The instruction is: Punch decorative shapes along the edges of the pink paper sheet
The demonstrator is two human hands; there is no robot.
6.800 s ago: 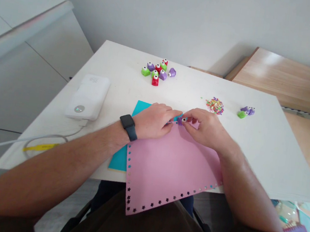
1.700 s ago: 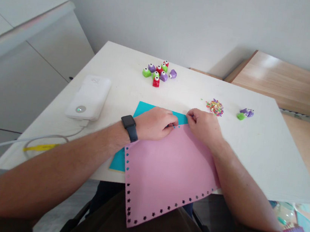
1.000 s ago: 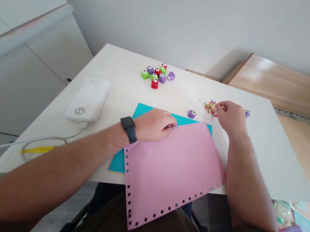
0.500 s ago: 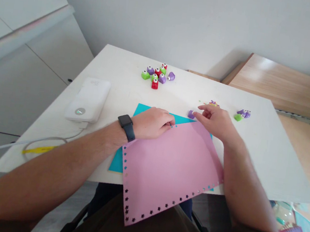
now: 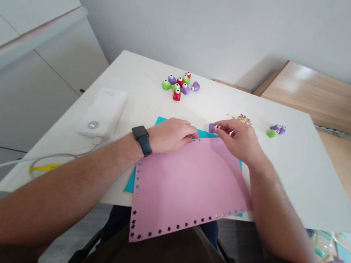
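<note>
A pink paper sheet with punched star holes along its left and near edges lies on a teal sheet, overhanging the white table. My left hand, a dark watch on its wrist, rests closed on the pink sheet's far left corner, pinching its edge. My right hand pinches a small purple paper punch just beyond the pink sheet's far edge.
A cluster of several small purple, green and red punches sits at the table's far side. A pile of coloured paper bits and a few more punches lie right. A white device with a cable sits left.
My right hand left the punch, reached to the paper bits, then came back and took hold of the purple punch. The pink sheet turned slightly. My left hand stayed put.
</note>
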